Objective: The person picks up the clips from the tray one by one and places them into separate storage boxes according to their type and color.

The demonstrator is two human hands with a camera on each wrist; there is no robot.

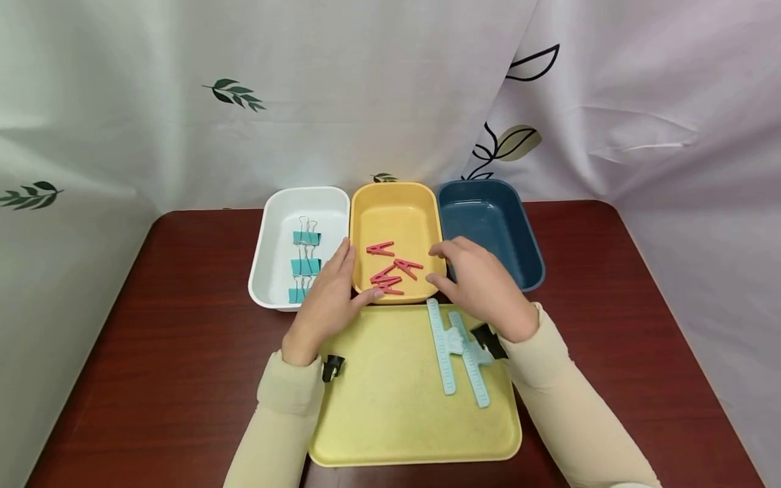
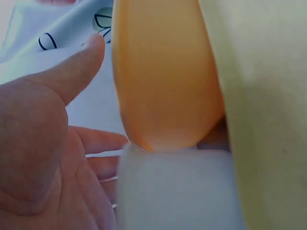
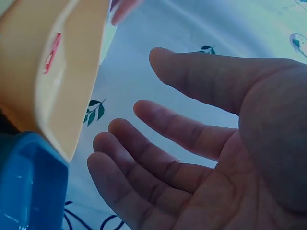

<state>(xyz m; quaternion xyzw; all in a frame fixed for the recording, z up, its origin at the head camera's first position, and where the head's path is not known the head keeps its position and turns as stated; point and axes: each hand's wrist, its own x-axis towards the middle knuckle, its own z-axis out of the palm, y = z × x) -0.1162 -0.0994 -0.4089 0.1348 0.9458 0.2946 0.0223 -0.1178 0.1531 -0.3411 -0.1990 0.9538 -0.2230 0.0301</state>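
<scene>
My left hand [image 1: 329,295] lies with straight fingers along the seam between the yellow container [image 1: 396,213] and the white container [image 1: 277,268]. Its thumb reaches over the yellow one's front left corner. At the opposite side, my right hand [image 1: 485,281] hovers by the yellow container's right rim, overlapping the blue container [image 1: 488,227]. In the right wrist view, the fingers of that hand [image 3: 192,143] are loosely bent with nothing between them. Several pink clothespins [image 1: 380,249] lie towards the front of the yellow container.
Three teal binder clips [image 1: 306,266] stand in a column inside the white container. In front is a pale yellow tray [image 1: 396,413], bearing two light-blue ruler-shaped clips [image 1: 442,349] at its right. Dark red tabletop [image 1: 171,366] surrounds everything, with a patterned curtain [image 1: 366,88] behind.
</scene>
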